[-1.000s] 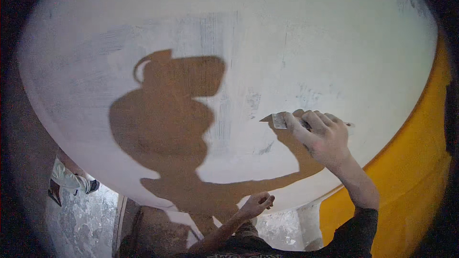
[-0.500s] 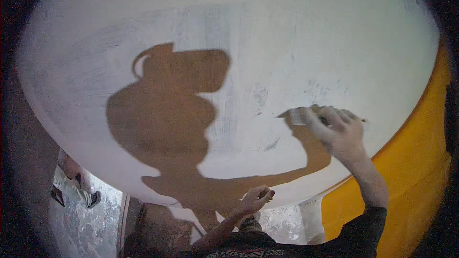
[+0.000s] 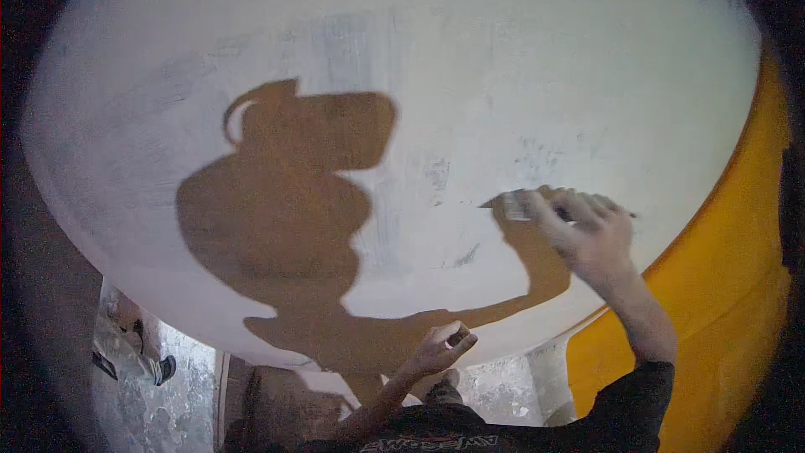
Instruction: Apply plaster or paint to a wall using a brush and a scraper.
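Note:
My right hand (image 3: pixel 597 235) is raised against a large white wall (image 3: pixel 470 67), its fingers wrapped round a paintbrush (image 3: pixel 518 205). The brush lies nearly sideways, its dark bristle tip pointing left at the wall and its handle end showing past my knuckles. Patchy grey strokes and small dark marks show on the white around and left of the tip. Low in front of my body, my left hand (image 3: pixel 443 347) hangs with fingers loosely curled toward the thumb. Nothing shows in it.
My shadow (image 3: pixel 272 201) covers much of the wall's left middle. An orange surface (image 3: pixel 713 302) borders the white at right. Below lies a stained, speckled floor (image 3: pixel 180 386). A person's leg and dark shoe (image 3: pixel 165 368) show at lower left.
The view has shifted slightly, so wall and shadow sit a little further left. My right hand keeps its grip on the paintbrush near the same wall area. My left hand stays low and curled.

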Tool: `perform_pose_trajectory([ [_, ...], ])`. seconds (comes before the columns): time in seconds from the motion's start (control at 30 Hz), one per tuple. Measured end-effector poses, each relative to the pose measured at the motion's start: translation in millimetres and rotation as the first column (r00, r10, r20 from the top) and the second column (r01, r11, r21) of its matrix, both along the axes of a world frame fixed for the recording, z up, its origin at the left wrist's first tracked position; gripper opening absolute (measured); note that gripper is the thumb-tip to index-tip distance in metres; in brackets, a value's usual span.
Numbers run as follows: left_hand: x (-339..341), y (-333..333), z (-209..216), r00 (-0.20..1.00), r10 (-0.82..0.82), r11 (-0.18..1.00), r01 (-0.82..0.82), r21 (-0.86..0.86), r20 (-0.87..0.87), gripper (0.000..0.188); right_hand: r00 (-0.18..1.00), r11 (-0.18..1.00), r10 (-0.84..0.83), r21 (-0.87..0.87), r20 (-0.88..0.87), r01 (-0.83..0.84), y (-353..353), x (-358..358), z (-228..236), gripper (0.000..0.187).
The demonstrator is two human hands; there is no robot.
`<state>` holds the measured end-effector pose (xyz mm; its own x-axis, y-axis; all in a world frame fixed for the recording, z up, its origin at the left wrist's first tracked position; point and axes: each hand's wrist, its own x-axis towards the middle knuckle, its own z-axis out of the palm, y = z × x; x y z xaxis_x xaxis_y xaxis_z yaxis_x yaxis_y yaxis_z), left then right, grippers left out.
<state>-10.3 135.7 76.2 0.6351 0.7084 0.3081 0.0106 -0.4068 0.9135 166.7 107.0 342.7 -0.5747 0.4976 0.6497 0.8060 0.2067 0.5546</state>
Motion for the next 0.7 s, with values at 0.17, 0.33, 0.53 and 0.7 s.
perform_pose_trajectory([
  [0.17, 7, 7, -2, 0.996, -0.065, 0.997, 0.062, -0.048, -0.066, 0.035, 0.994, 0.993, 0.108, -0.050, -0.017, -0.109, 15, -29, 5, 0.041],
  [0.33, 14, 9, -23, 0.993, -0.110, 0.991, 0.107, -0.084, -0.029, 0.036, 0.998, 0.998, 0.061, -0.006, -0.019, -0.061, 7, 12, 3, 0.041],
  [0.53, 12, 5, -19, 0.994, -0.106, 0.991, 0.103, -0.083, -0.038, 0.037, 0.997, 0.998, 0.069, -0.013, 0.020, -0.069, 16, -17, 9, 0.038],
  [0.7, 14, 2, -4, 0.985, -0.175, 0.981, 0.175, -0.080, 0.009, 0.040, 0.997, 0.993, 0.072, -0.091, 0.031, -0.069, 17, -25, 13, 0.041],
])
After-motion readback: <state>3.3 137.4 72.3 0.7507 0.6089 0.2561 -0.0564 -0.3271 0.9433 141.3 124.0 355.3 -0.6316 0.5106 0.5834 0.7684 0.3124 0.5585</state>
